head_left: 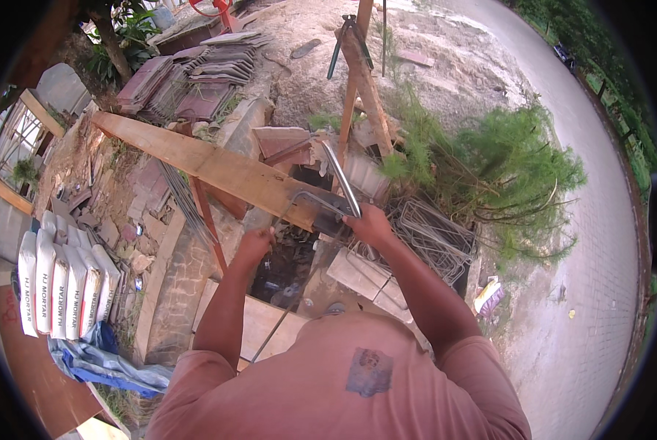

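A long wooden plank [218,167] lies across wooden legs in front of me, with a dark plate [328,222] at its near right end. My right hand [372,226] is closed round a silver metal bar [341,176], which slants up and away to the left. A thin bent metal rod [315,196] lies over the plank's end and runs toward that hand. My left hand [254,246] is at the plank's near edge with its fingers curled. Whatever it grips, if anything, is too small to make out.
Bent wire frames [435,238] are piled right of the plank, by a green bush [497,165]. Long-handled cutters [347,33] hang on a wooden post ahead. Stacked roof tiles [196,81] stand far left, white sacks [64,282] nearer. A dark pit [284,271] opens below.
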Demonstrator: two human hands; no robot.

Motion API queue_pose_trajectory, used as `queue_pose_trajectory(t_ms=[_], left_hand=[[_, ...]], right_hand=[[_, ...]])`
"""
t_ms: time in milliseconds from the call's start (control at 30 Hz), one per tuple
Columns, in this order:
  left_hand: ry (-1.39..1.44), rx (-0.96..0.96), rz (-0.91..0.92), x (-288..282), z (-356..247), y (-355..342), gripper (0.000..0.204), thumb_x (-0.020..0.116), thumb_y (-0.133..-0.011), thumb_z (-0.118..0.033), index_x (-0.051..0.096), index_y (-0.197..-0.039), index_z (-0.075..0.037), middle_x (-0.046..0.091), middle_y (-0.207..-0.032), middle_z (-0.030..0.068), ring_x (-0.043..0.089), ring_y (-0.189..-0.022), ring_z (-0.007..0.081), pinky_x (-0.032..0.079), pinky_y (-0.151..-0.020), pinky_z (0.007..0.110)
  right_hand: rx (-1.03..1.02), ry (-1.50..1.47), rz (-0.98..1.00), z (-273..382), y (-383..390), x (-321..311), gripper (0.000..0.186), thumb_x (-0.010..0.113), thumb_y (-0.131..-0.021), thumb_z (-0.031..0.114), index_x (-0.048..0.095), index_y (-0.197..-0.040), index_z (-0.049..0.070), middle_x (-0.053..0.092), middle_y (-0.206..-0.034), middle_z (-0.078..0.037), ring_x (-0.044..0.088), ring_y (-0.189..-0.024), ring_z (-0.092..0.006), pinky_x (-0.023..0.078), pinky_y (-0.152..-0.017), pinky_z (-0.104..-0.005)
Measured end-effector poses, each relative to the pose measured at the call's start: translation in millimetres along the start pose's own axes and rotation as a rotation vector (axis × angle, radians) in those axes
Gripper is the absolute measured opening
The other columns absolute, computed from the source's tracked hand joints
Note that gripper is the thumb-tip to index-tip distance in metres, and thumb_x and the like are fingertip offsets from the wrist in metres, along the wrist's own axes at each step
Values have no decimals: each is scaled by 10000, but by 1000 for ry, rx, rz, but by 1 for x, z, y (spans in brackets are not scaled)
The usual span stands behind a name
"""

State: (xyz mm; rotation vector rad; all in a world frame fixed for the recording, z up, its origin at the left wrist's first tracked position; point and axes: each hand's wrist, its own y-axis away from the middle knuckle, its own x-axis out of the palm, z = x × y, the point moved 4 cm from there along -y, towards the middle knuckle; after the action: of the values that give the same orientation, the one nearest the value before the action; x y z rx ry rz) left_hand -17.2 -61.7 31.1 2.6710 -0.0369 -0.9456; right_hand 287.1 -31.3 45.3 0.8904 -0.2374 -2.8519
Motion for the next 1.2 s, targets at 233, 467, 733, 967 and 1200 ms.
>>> queue_pose_trajectory(t_ms=[233, 467, 733, 967, 1200], left_hand=[[26, -91, 77, 1, 8, -5, 440, 554, -935, -385, 676, -732, -14, 605, -644, 94, 558, -608, 181, 443, -614, 339], [-33, 16, 88, -4, 15, -21, 470, 492, -955, -419, 660, -816, -2, 484, -579, 44, 446, -457, 142, 350, -434, 314], [17, -25, 106, 0, 16, -21, 467, 550, -934, -402, 666, -722, -3, 583, -628, 106, 541, -591, 198, 436, -591, 351], [-49, 2, 89, 3, 17, -18, 481, 534, -941, -398, 659, -709, 5, 567, -605, 109, 533, -577, 198, 431, -591, 355], [-33, 65, 135, -1, 14, -19, 476, 513, -957, -384, 641, -717, 7, 512, -564, 72, 502, -543, 165, 396, -552, 335]], right_hand=[[17, 98, -96, 18, 11, 2, 382, 624, -861, 311, 604, -1050, -21, 664, -879, -241, 652, -869, -399, 502, -757, -463], [-41, -8, -224, 0, 8, 17, 396, 606, -888, 369, 550, -967, -15, 641, -846, -249, 624, -850, -439, 467, -736, -492], [-13, 118, -423, -34, 29, -15, 344, 633, -867, 336, 534, -897, 8, 595, -746, -191, 580, -692, -378, 443, -642, -457], [67, -180, -425, -66, 135, -72, 282, 565, -908, 270, 530, -1024, 15, 578, -773, -205, 587, -728, -345, 446, -689, -424], [21, 33, -293, -21, 183, -55, 321, 527, -937, 315, 500, -1004, 3, 592, -764, -250, 589, -746, -452, 444, -648, -472]])
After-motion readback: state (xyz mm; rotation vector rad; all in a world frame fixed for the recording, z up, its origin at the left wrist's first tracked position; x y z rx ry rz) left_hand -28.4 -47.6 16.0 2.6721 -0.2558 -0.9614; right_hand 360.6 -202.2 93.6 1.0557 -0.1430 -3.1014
